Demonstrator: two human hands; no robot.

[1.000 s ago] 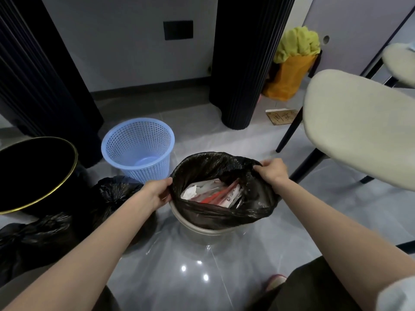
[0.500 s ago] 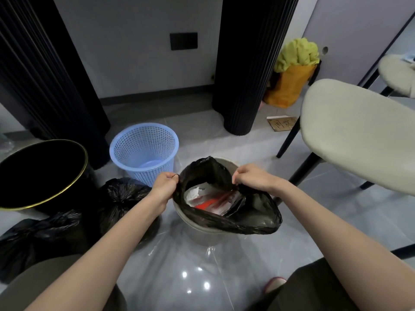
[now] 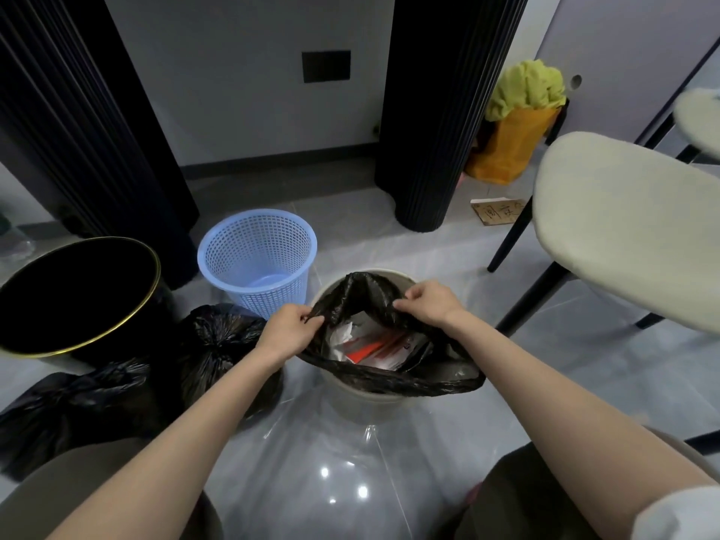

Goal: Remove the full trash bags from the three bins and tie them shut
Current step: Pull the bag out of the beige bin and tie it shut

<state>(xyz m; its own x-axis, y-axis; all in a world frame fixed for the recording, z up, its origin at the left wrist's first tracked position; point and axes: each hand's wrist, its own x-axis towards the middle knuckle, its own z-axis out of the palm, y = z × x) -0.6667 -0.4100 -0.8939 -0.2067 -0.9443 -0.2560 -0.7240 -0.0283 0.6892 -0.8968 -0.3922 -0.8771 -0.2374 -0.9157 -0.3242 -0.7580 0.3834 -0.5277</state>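
Observation:
A black trash bag [image 3: 389,378] full of white and red wrappers sits in a beige bin [image 3: 366,395] on the floor in front of me. My left hand [image 3: 290,329] pinches the bag's left rim. My right hand [image 3: 426,304] pinches the far right rim, pulled in off the bin's edge. The bag's mouth is half gathered, with its near edge still draped over the bin. Two tied black bags [image 3: 218,344] [image 3: 66,407] lie on the floor to the left. An empty blue mesh bin [image 3: 257,259] and an empty black bin with a gold rim [image 3: 74,294] stand behind them.
A cream padded chair [image 3: 623,224] on black legs juts in at the right, close to the beige bin. Two black fluted columns [image 3: 432,111] rise behind. An orange bag with yellow cloth [image 3: 514,130] and a small cardboard piece [image 3: 498,210] lie by the wall.
My hands have drawn closer together, pulling the bag's rim off the far edge of the bin and narrowing its mouth. The bin's beige far rim now shows.

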